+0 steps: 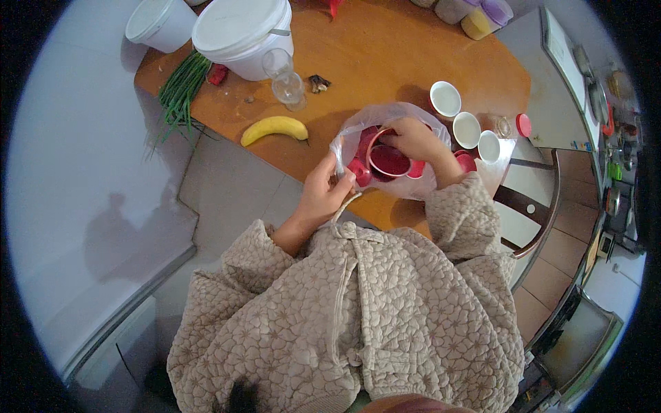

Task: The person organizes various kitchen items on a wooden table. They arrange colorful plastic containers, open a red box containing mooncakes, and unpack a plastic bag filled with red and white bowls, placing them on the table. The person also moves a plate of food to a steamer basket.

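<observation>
My left hand (326,188) pinches the gathered rim of a translucent plastic bag (413,190) at its left side. The bag stands on the wooden table near the front edge, its mouth spread wide. Inside are several red items, among them a red cup (391,160) with a pale rim. My right hand (413,138) reaches down into the bag from the right, its fingers at the rim of red cups there; the fingertips are partly hidden. Just right of the bag stand three cups with white insides, one farther back (445,99), one in the middle (467,130) and one nearer (489,147).
A banana (273,129) lies left of the bag. Behind it are a stemmed glass (287,86), green onions (185,88) and a lidded white bucket (242,36). To the right, a glass jar (501,125) is beside a red lid (523,125). A chair (537,211) stands at the right.
</observation>
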Demonstrator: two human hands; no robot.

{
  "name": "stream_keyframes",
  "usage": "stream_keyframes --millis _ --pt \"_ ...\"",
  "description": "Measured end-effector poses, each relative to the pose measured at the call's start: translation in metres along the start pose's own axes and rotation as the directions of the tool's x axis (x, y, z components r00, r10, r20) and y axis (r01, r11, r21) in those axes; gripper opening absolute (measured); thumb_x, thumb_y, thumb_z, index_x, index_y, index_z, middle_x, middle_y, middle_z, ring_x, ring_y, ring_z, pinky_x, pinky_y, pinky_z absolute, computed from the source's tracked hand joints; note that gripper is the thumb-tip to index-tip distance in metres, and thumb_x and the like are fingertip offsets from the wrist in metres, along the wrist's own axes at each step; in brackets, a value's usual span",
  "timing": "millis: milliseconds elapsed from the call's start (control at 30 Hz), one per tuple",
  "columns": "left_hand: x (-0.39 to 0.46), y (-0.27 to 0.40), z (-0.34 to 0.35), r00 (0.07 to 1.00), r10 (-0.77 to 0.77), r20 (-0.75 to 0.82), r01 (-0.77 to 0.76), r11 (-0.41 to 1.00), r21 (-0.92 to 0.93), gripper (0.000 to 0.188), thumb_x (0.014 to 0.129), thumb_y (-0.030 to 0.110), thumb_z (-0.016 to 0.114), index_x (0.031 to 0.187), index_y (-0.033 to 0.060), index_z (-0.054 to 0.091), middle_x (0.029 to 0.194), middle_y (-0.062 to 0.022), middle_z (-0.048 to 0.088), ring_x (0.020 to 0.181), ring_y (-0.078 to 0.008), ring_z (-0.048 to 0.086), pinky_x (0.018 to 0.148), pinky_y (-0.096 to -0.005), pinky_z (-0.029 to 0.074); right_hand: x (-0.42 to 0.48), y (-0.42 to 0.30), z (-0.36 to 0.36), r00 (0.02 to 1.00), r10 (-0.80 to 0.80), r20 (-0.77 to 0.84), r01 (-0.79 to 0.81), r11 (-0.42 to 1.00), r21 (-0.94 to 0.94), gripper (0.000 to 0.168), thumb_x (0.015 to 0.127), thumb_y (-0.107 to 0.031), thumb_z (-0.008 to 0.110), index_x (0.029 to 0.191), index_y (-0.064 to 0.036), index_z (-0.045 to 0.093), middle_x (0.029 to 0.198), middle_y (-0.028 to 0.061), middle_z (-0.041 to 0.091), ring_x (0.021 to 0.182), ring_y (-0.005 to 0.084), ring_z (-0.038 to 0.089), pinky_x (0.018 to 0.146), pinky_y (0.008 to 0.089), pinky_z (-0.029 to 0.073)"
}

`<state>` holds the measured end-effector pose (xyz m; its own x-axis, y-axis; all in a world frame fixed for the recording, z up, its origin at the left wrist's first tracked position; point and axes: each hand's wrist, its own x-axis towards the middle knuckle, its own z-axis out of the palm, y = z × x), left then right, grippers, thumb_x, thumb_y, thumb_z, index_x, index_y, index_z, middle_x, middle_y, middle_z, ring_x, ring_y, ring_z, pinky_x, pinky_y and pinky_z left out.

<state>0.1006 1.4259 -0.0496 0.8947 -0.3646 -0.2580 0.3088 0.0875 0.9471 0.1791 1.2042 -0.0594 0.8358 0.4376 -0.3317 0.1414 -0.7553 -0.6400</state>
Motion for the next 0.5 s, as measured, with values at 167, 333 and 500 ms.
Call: stream_keyframes --millis 167,333,500 --pt "-0.002 -0.002 -0.002 1.000 -0.007 0.023 0.007 1.000 0.023 0.058 0.084 0.006 0.049 0.134 0.0012 0.021 0.077 -0.0017 0.051 0.067 -0.0083 0.051 0.063 -0.0219 0.044 0.009 -0.004 -0.066 0.992 0.056 0.117 -0.079 0.976 0.203 0.021 0.079 -0.014 0.055 0.096 -0.002 0.060 0.085 0.0096 0.063 0.075 0.0172 0.059 0.070 0.0293 0.046" --pt "-0.004 0.010 0.000 0.995 -0.088 0.047 0.087 0.996 0.016 0.040 0.082 0.013 0.054 0.117 0.0003 0.040 0.079 -0.0054 0.055 0.068 -0.0105 0.053 0.064 -0.0260 0.045 0.056 0.054 -0.088 0.982 0.174 -0.068 -0.111 0.837 0.536 0.021 0.083 -0.014 0.053 0.097 0.000 0.060 0.079 0.0030 0.061 0.066 0.0151 0.057 0.060 0.0284 0.047" --pt "-0.006 -0.002 -0.001 0.994 -0.085 0.069 0.078 0.992 0.102 0.022 0.081 0.012 0.056 0.097 0.0021 0.046 0.074 -0.0058 0.053 0.064 -0.0107 0.051 0.060 -0.0273 0.043 0.118 0.151 -0.056 0.914 0.405 -0.013 -0.378 0.864 0.332 0.024 0.082 -0.014 0.055 0.098 0.003 0.058 0.081 0.0068 0.062 0.066 0.0151 0.059 0.060 0.0281 0.050"
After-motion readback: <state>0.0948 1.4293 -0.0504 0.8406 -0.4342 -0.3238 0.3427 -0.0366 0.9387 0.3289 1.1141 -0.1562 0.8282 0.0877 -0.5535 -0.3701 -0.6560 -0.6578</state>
